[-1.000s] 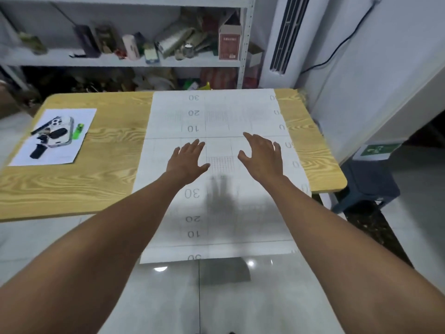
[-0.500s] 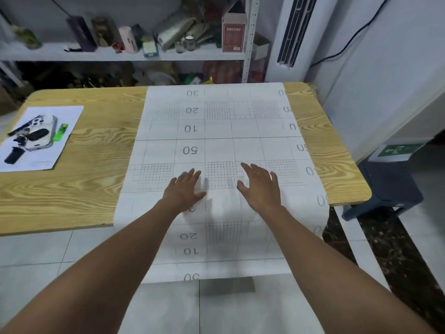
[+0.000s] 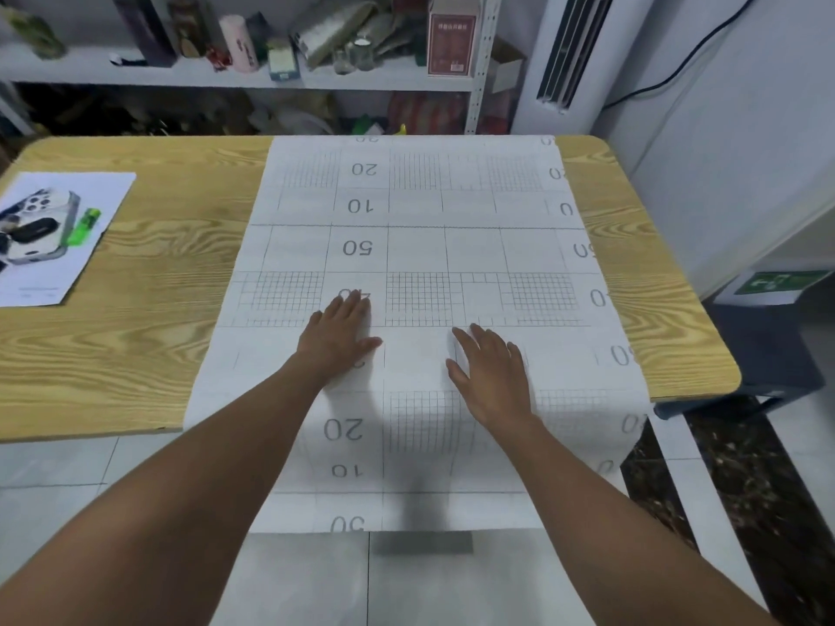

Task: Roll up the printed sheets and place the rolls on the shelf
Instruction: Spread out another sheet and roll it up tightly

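Note:
A large white printed sheet (image 3: 474, 250) with grids and numbers lies flat along the middle of the wooden table (image 3: 149, 286). Its near end hangs over the table's front edge toward me. My left hand (image 3: 339, 336) rests palm down on the sheet, fingers spread, just left of centre. My right hand (image 3: 490, 372) lies flat on the sheet a little nearer to me, to the right. Neither hand holds anything. Behind the table stands the shelf (image 3: 379, 79), crowded with items.
On the table's left lies a small white paper (image 3: 97, 192) with a phone (image 3: 38, 228), a dark object and a green lighter (image 3: 83, 228). A white air conditioner (image 3: 565, 52) stands at the back right. A dark stool (image 3: 759, 354) sits right of the table.
Both hands have slid toward me across the sheet, and the sheet's near end hangs lower over the table's front edge. The view has come closer to the table.

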The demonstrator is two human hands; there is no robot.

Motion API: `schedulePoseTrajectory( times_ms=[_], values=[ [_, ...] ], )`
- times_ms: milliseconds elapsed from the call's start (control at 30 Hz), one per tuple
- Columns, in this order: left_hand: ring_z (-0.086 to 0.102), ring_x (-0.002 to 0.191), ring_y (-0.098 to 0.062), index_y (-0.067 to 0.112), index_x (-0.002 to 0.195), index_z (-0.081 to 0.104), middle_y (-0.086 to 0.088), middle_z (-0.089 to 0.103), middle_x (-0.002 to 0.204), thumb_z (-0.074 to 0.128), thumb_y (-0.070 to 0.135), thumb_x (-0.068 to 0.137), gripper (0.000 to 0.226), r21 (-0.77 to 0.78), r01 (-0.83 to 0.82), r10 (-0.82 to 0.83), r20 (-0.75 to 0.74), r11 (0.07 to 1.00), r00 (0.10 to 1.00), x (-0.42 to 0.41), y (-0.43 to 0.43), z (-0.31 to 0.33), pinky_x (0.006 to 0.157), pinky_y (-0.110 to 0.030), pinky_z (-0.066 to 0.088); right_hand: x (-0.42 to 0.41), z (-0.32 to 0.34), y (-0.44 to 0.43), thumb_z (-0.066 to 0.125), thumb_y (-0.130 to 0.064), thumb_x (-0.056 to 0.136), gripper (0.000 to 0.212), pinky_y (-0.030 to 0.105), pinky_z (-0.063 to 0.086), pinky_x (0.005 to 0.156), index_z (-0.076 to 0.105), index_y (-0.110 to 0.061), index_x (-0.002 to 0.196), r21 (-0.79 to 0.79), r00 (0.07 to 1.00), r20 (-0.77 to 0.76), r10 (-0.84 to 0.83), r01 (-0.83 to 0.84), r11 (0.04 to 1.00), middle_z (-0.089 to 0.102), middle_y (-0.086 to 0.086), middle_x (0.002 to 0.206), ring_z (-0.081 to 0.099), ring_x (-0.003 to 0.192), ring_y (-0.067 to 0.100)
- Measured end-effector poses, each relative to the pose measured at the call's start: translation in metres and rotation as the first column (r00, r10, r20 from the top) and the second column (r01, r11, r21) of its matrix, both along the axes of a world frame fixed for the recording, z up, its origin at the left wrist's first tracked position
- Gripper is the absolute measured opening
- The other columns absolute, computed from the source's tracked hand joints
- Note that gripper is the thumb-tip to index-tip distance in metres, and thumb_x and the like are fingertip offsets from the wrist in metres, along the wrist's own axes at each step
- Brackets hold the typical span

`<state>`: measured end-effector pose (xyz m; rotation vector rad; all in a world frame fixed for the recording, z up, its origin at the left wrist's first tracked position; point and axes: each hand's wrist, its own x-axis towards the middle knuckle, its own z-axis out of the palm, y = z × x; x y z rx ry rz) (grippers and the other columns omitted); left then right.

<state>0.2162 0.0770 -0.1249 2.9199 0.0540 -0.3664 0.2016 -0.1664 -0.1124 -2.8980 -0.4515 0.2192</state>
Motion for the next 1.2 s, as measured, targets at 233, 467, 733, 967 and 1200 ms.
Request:
schedulePoseTrajectory(
  times_ms=[233,467,733,967,1200],
  values=[
    [0.006,0.141,-0.019,0.02,0.146,0.008,0.004,0.003,0.155,0.036,0.042,0.094,0.063,0.009,-0.095,0.092,0.175,0.995,0.98,0.003,-0.004,-0.001,0.114,-0.04,0.01,0.006,-0.002,0.001,0.028,-0.041,0.101,0.05,0.038,0.008,0.116,0.019,-0.025,0.148,-0.015,1.0,-0.013,0.022,-0.022,1.0,0.014,0.002,0.157,0.01,0.143,0.02],
    [0.019,0.138,-0.018,0.02,0.144,0.02,0.002,0.018,0.153,0.029,0.042,0.097,0.053,0.045,0.021,-0.031,0.237,0.999,0.971,-0.024,0.011,-0.008,0.109,-0.034,0.019,0.029,0.002,0.012,0.027,-0.041,0.101,0.052,0.041,0.009,0.115,0.016,-0.023,0.149,-0.069,0.999,-0.048,0.004,-0.008,0.998,0.007,0.003,0.158,0.005,0.144,0.022],
    [0.021,0.137,-0.013,0.026,0.141,0.022,0.005,0.026,0.149,0.033,0.057,0.089,0.062,-0.006,0.133,-0.13,0.194,0.991,0.972,-0.036,0.022,-0.01,0.109,-0.032,0.022,0.054,0.001,0.034,0.027,-0.044,0.1,0.056,0.048,0.013,0.113,0.012,-0.022,0.149,-0.159,0.996,-0.048,-0.071,0.063,0.985,0.002,0.006,0.158,0.003,0.144,0.029],
    [0.004,0.141,-0.017,0.025,0.143,0.018,0.004,0.008,0.154,0.042,0.056,0.087,0.069,-0.014,0.126,-0.126,0.045,0.992,0.991,-0.016,0.016,-0.006,0.114,-0.039,0.012,0.029,0.001,0.039,0.036,-0.036,0.099,0.051,0.041,0.016,0.112,0.024,-0.022,0.146,-0.008,0.996,0.082,0.015,-0.014,1.0,0.02,0.004,0.155,0.022,0.14,0.023],
    [0.008,0.14,-0.022,0.021,0.139,0.024,0.0,0.011,0.153,0.046,0.05,0.087,0.063,-0.023,0.103,-0.102,0.048,0.994,0.994,0.022,0.015,-0.002,0.111,-0.047,0.016,0.017,-0.005,0.026,0.044,-0.04,0.092,0.048,0.046,0.026,0.108,0.045,-0.021,0.136,0.106,0.983,0.169,0.072,-0.091,0.99,0.046,0.007,0.14,0.042,0.127,0.027]
  ],
)
